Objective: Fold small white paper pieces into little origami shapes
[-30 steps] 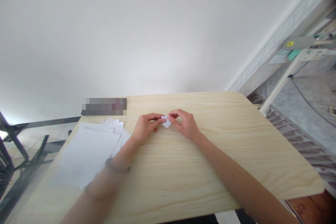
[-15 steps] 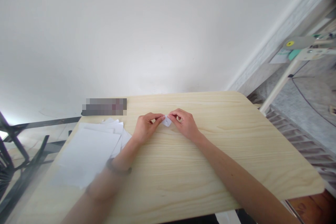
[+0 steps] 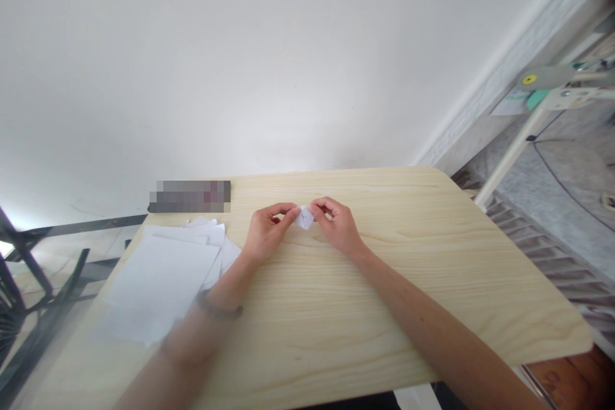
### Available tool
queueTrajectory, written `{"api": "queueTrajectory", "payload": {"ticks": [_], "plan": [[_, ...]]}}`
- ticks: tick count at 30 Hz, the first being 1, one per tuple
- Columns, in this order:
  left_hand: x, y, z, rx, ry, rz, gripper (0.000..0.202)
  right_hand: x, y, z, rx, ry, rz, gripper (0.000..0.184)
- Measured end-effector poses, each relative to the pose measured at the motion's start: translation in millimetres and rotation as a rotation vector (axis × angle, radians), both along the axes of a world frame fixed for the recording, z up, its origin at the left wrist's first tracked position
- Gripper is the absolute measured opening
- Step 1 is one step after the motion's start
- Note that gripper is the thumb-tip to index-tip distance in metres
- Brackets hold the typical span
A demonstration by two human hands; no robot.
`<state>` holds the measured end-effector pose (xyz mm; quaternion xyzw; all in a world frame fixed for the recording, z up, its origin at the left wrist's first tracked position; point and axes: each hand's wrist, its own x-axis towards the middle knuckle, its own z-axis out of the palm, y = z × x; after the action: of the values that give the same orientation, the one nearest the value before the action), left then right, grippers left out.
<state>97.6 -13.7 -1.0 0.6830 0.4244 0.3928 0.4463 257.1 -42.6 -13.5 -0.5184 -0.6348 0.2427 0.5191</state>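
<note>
A small folded piece of white paper (image 3: 303,218) is held between my two hands above the middle of the wooden table (image 3: 413,224). On its left side, my left hand (image 3: 270,229) pinches it between thumb and fingers. My right hand (image 3: 336,225) grips the opposite side in the same kind of pinch. Fold lines show on the paper's face, and its lower end comes to a point. The fingertips cover its side corners.
Loose white sheets (image 3: 163,275) lie in an untidy pile left of my left forearm. A blurred-out dark object (image 3: 189,196) sits at the table's back left corner. Behind the table rises a white wall (image 3: 298,64); a pale metal stand (image 3: 514,154) is at the right.
My fingertips have drawn slightly apart, and more of the folded paper shows between them. Both hands keep hold of it in nearly the same place.
</note>
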Motion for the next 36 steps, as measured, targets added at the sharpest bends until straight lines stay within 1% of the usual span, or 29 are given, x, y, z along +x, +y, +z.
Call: {"api": "queueTrajectory", "payload": {"ticks": [3,9,14,16,19,22,24,28,31,36], "plan": [[0.5,1.0,-0.7,-0.017,-0.008,-0.008,0.032,0.2,0.3,-0.8,-0.009,0.014,0.003,0.02],[-0.6,2.1,-2.6,-0.02,0.059,-0.053,0.033,2.5,-0.1,-0.4,0.071,-0.147,0.0,0.017],[-1.1,0.2,-0.7,-0.019,0.059,-0.072,0.031,1.6,-1.8,1.1,0.091,-0.186,0.017,0.016],[-1.4,-0.4,-0.5,-0.015,0.052,-0.069,0.029,0.8,-2.4,1.5,0.081,-0.171,0.021,0.016],[-1.2,-0.4,-1.3,-0.015,0.044,-0.06,0.03,0.4,-2.7,0.7,0.027,-0.128,0.034,0.017],[-0.6,0.2,-2.2,-0.033,0.036,-0.071,0.03,1.1,-2.2,-2.1,-0.025,-0.073,0.039,0.019],[-0.3,0.6,-2.1,-0.054,0.023,-0.079,0.032,1.7,-1.4,-4.5,-0.031,-0.03,0.034,0.019],[-1.8,0.8,-0.9,-0.117,0.024,-0.162,0.039,2.2,0.0,-7.6,-0.05,0.036,0.025,0.019],[-4.0,1.5,-1.1,-0.144,0.065,-0.218,0.036,2.1,0.0,-7.6,-0.063,0.033,0.026,0.019],[-4.2,3.6,-3.9,-0.172,0.07,-0.246,0.033,2.5,0.9,-6.9,-0.138,0.07,0.066,0.021]]}}
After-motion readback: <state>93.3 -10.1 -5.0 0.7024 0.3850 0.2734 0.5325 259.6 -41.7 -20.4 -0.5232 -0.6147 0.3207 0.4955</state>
